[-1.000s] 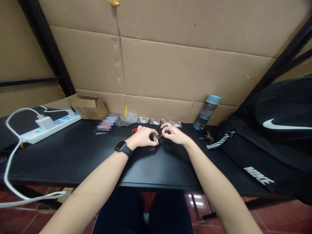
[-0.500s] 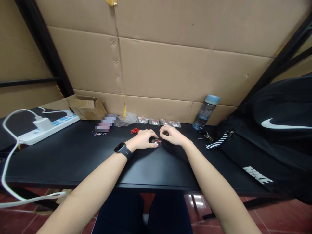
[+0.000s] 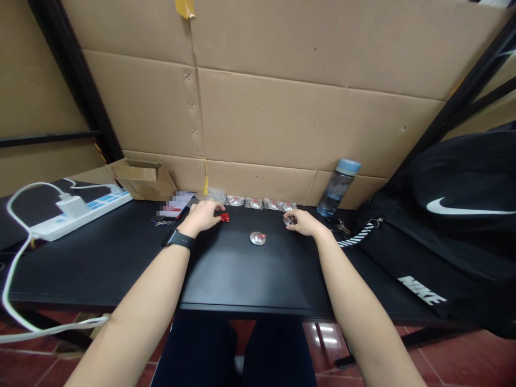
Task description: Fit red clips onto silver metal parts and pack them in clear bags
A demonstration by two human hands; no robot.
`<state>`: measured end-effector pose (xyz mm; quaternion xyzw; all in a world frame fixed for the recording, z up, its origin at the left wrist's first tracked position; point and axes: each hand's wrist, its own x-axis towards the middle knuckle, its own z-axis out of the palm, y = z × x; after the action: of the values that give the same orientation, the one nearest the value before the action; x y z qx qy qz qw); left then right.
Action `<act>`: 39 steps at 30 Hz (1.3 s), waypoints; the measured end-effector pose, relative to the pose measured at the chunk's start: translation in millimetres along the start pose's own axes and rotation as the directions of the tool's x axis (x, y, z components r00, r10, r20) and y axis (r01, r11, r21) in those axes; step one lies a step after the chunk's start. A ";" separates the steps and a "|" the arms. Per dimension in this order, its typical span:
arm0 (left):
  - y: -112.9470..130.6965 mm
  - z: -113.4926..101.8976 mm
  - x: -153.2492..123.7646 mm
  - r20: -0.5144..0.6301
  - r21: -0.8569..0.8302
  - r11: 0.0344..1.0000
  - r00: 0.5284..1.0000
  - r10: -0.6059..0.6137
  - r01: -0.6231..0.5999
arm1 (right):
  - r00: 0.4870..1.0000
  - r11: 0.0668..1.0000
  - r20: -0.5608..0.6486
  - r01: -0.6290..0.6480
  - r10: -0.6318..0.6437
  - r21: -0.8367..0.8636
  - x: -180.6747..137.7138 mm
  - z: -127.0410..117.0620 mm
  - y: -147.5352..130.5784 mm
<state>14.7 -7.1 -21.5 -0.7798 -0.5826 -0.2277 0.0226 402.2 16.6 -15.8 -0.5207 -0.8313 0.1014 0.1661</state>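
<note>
My left hand (image 3: 202, 216) reaches over the left part of the black tabletop, fingers stretched and apart, its fingertips beside a small heap of red cord (image 3: 224, 217). Between my hands lies a small domed silver metal disc (image 3: 258, 238), flat on the table with a bit of red at its middle. Off to the right, my right hand (image 3: 302, 222) has its fingers curled round a second shiny metal disc (image 3: 287, 219), close to the table surface. The fingers hide part of that disc.
Several clear-wrapped discs (image 3: 255, 203) line the cardboard wall. A water bottle (image 3: 339, 188) and keys (image 3: 343, 228) are right of them, before a black bag (image 3: 435, 242). At left are a phone (image 3: 179, 205), a cardboard box (image 3: 145, 180) and a white power strip (image 3: 86, 214).
My hands have moved apart from the middle, the left towards the red cord, the right outward with a metal disc. The other disc, earlier under my left fingers, now lies uncovered.
</note>
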 end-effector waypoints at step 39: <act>97.2 1.5 -11.1 -0.263 -0.604 0.727 0.943 0.203 -0.325 | 0.980 0.560 -0.162 0.200 -0.117 0.804 -0.9 12.6 -75.5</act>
<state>102.1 -47.7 -4.6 -0.7919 -0.3479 -0.4757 -0.1600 335.0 -17.1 -1.8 -0.3128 -0.7258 0.4339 0.4327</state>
